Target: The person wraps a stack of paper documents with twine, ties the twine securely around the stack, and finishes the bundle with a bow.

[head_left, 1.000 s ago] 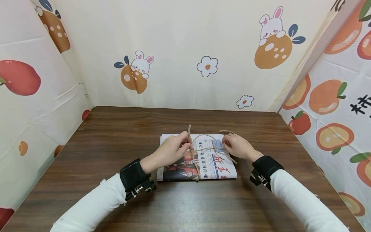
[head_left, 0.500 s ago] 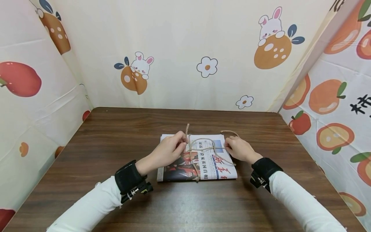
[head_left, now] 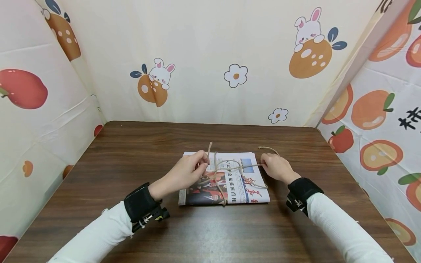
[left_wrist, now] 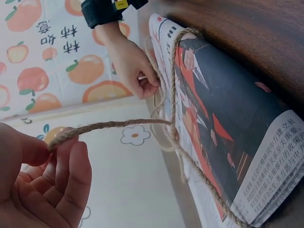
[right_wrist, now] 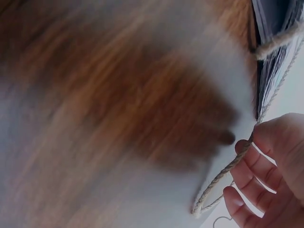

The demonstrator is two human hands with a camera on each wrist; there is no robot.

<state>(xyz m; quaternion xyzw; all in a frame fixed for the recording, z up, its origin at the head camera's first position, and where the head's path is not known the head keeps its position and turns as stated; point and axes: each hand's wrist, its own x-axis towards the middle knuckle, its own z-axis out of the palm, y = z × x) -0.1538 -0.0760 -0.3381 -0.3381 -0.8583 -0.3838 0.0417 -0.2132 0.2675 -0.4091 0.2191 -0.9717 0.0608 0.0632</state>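
Note:
A folded newspaper stack [head_left: 205, 195] lies on the brown table with jute twine [left_wrist: 114, 124] crossed around it. My left hand [head_left: 182, 172] pinches one twine end between thumb and finger, above the paper's left part; the tip sticks up past the fingers. In the left wrist view that strand runs taut to the crossing on the newspaper. At the paper's right edge, my right hand [head_left: 277, 168] pinches another length of twine [right_wrist: 228, 166], whose tail curls beyond the knuckles. Between the hands, a loose loop lies over the printed front, and a further strand trails toward the right edge.
The wood-grain table [head_left: 210, 233] extends around the newspaper on all sides. Cloth with rabbit and fruit prints [head_left: 197, 44] hangs behind it, and fruit-printed cloth [head_left: 375, 153] hangs on the right. Both wrists wear black camera bands [head_left: 141, 202].
My left hand has drawn leftward with its twine end, and my right hand has shifted right off the paper. The strand between them has straightened and the loop has become smaller.

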